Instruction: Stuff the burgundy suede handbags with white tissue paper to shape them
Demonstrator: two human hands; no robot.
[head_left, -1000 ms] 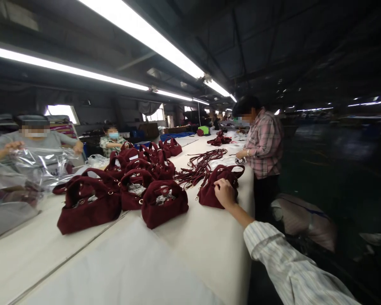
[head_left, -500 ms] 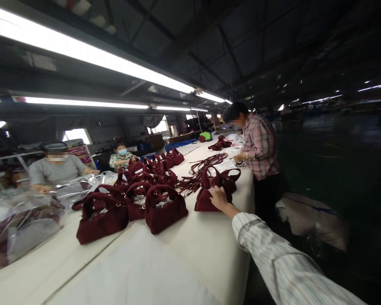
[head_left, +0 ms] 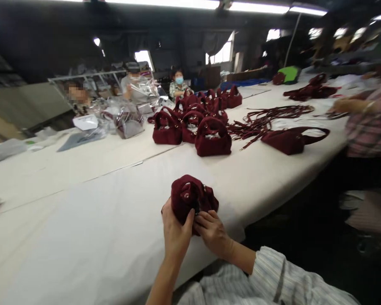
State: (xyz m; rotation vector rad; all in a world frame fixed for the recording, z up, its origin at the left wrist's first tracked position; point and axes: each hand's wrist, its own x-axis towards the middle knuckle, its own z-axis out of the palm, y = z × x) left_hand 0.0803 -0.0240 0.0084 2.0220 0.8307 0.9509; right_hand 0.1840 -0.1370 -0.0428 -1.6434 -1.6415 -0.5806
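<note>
Gripping crumpled maroon handbag [head_left: 190, 199], opening toward wearer: left hand [head_left: 175, 233], right hand [head_left: 213, 232].

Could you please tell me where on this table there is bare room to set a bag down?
Bare cloth lies left of the left hand and between the held maroon bag and the cluster of maroon bags. Crowded: that cluster, the strap pile beside it, and the plastic-wrapped bags farther left.
</note>
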